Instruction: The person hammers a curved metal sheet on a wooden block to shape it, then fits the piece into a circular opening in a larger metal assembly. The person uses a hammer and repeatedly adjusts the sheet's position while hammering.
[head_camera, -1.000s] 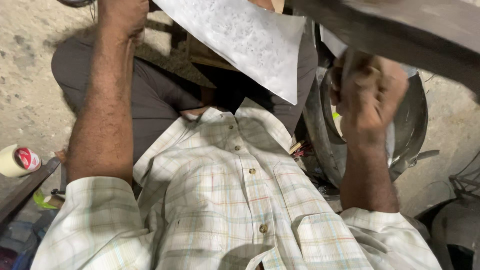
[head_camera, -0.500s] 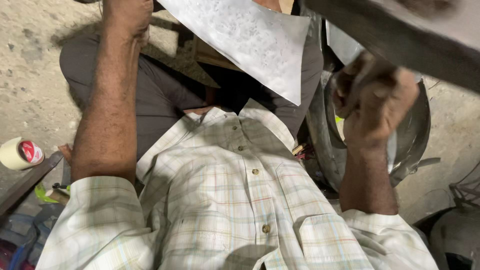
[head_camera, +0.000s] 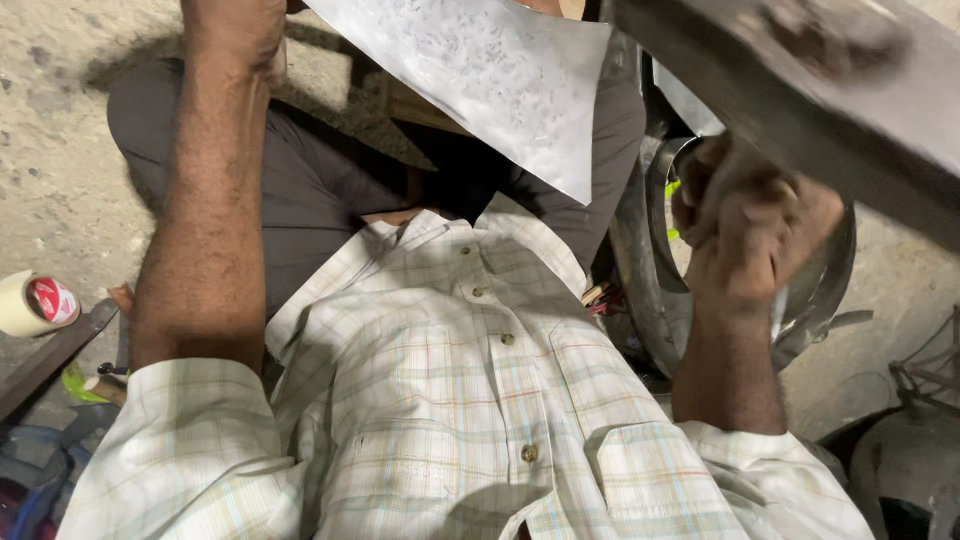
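Right now my right hand (head_camera: 755, 235) is clenched tight round what seems a handle, hidden in my fist, under the grey bar (head_camera: 800, 90) slanting down to the right. My left hand (head_camera: 235, 25) is raised at the top edge; whether it grips anything I cannot tell. Between them hangs the metal sheet (head_camera: 490, 75), its point aimed down at my checked shirt (head_camera: 470, 400), nearer my left hand.
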